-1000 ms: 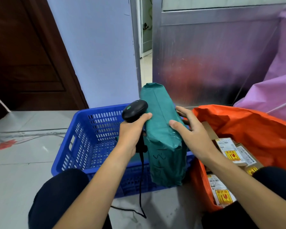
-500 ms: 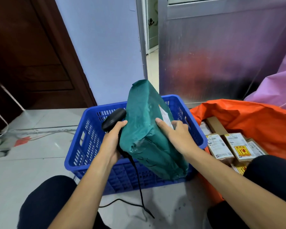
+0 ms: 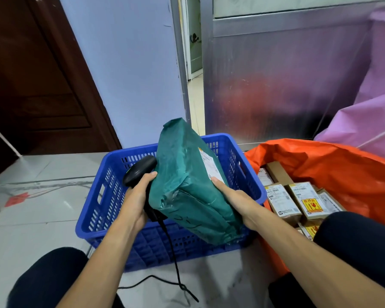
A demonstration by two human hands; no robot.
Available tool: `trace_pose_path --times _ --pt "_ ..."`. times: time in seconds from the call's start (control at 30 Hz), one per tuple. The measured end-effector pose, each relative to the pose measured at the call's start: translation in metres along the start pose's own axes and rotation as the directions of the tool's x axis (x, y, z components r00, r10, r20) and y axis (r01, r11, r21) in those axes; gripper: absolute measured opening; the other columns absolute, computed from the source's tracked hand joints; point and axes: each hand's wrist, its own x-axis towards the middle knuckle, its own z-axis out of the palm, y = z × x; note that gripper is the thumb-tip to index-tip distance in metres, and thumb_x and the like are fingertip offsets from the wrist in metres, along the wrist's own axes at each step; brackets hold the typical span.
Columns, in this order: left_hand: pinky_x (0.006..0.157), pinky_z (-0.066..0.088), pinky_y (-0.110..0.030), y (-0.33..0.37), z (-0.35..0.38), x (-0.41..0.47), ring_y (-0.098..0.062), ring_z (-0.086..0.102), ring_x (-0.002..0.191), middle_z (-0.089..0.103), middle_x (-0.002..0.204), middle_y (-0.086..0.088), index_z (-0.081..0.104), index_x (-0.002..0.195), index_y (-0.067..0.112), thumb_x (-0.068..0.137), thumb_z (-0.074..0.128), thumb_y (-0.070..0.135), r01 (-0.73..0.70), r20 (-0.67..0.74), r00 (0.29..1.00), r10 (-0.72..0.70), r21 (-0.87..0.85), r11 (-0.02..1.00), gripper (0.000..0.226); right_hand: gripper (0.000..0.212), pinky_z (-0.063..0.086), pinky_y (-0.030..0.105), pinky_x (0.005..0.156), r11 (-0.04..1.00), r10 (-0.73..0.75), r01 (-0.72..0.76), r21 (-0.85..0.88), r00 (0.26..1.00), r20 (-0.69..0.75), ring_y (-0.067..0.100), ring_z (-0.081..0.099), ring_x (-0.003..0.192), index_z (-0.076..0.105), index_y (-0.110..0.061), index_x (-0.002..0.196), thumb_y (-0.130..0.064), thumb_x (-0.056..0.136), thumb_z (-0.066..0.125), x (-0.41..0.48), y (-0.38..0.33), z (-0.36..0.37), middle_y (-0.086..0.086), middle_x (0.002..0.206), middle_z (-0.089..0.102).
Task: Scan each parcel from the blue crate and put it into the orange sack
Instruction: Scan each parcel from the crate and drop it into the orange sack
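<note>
Left hand [image 3: 136, 201] round glossy scanner [image 3: 140, 170], right hand [image 3: 233, 196] on crinkly plastic parcel [image 3: 187, 174]

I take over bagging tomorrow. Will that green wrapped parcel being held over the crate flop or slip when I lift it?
Probably stiff: the green parcel holds a boxy shape while tilted. Its glossy, wrinkled wrap may slip; the right hand grips its edge, while the left hand, holding the scanner, steadies it.

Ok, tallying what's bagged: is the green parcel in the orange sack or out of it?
Out. The right hand holds the green parcel tilted over the blue crate, left of the orange sack.
</note>
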Motion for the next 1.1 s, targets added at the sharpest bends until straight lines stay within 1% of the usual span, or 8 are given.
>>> trace_pose_path --times 0.1,0.27,0.57,0.63,0.73,0.8,0.9,1.1 --pt "0.077 0.057 -0.043 -0.002 -0.002 -0.001 -0.035 0.072 0.079 0.078 0.089 -0.015 0.076 0.099 0.008 0.092 0.075 0.020 -0.033 -0.055 0.998 0.039 0.102 0.994 0.014 0.081 0.057 0.029 0.072 0.995 -0.074 0.064 -0.078 0.990 -0.121 0.019 0.076 0.088 0.073 -0.009 0.115 -0.076 0.070 0.076 -0.006 -0.006 -0.008 0.002 0.099 0.079" --pt "0.051 0.043 -0.030 -0.020 -0.003 -0.001 -0.023 0.049 0.045 0.053 0.056 -0.013 0.067 0.078 0.006 0.090 0.074 0.012 -0.037 -0.063 0.996 0.058 0.292 0.956 0.016 0.115 0.052 0.039 0.093 0.943 -0.172 0.077 -0.322 0.946 -0.276 0.023 0.063 0.111 0.055 -0.013 0.133 -0.095 0.053 0.068 -0.005 -0.005 -0.026 0.001 0.129 0.063" --pt "0.064 0.052 -0.037 -0.042 0.018 -0.004 -0.033 0.065 0.080 0.073 0.086 -0.022 0.072 0.091 0.000 0.091 0.075 0.018 0.000 -0.124 0.992 0.023 0.181 0.983 0.019 0.082 0.047 0.044 0.101 0.818 -0.293 0.074 -0.570 0.907 -0.303 0.033 0.055 0.127 0.042 -0.007 0.140 -0.070 0.090 0.058 -0.020 0.004 -0.043 0.011 0.142 0.055" --pt "0.069 0.052 -0.042 -0.044 0.024 -0.005 -0.038 0.066 0.085 0.073 0.090 -0.025 0.071 0.095 -0.003 0.092 0.073 0.018 0.028 -0.115 0.993 -0.008 0.174 0.984 0.021 0.083 0.046 0.042 0.103 0.854 -0.272 0.077 -0.514 0.909 -0.316 0.032 0.055 0.127 0.040 -0.008 0.141 -0.068 0.088 0.063 -0.015 0.010 -0.048 0.008 0.141 0.055" --pt "0.082 0.059 -0.055 -0.047 0.028 -0.006 -0.043 0.071 0.092 0.077 0.098 -0.026 0.070 0.096 0.000 0.092 0.074 0.018 0.072 -0.098 0.994 -0.057 0.160 0.984 0.019 0.104 0.052 0.041 0.102 0.991 -0.046 0.012 -0.135 0.966 -0.253 0.024 0.068 0.115 0.049 -0.016 0.142 -0.072 0.062 0.083 -0.009 0.016 -0.059 -0.002 0.128 0.067" --pt "0.083 0.060 -0.054 -0.052 0.029 -0.002 -0.039 0.074 0.090 0.079 0.094 -0.022 0.070 0.101 -0.001 0.091 0.074 0.018 0.101 -0.096 0.992 -0.087 0.155 0.983 0.021 0.089 0.056 0.044 0.100 0.998 0.057 -0.055 0.028 0.993 -0.107 0.026 0.075 0.103 0.063 -0.022 0.133 -0.067 0.060 0.087 -0.014 0.016 -0.064 0.003 0.114 0.077" --pt "0.070 0.058 -0.038 -0.064 0.029 0.004 -0.031 0.074 0.080 0.078 0.087 -0.018 0.068 0.106 -0.002 0.090 0.075 0.018 0.110 -0.133 0.987 -0.089 0.157 0.982 0.026 0.057 0.058 0.043 0.097 0.992 0.103 -0.105 0.075 0.994 0.038 0.028 0.076 0.101 0.070 -0.021 0.123 -0.055 0.079 0.080 -0.025 0.019 -0.066 0.009 0.109 0.079" --pt "0.069 0.055 -0.034 -0.073 0.028 0.008 -0.031 0.074 0.087 0.076 0.098 -0.019 0.066 0.105 0.000 0.087 0.081 0.022 0.093 -0.182 0.981 -0.063 0.160 0.983 0.032 0.048 0.058 0.042 0.095 0.986 0.090 -0.099 0.137 0.993 0.072 0.028 0.076 0.101 0.069 -0.018 0.122 -0.047 0.085 0.076 -0.030 0.024 -0.061 0.010 0.109 0.078"
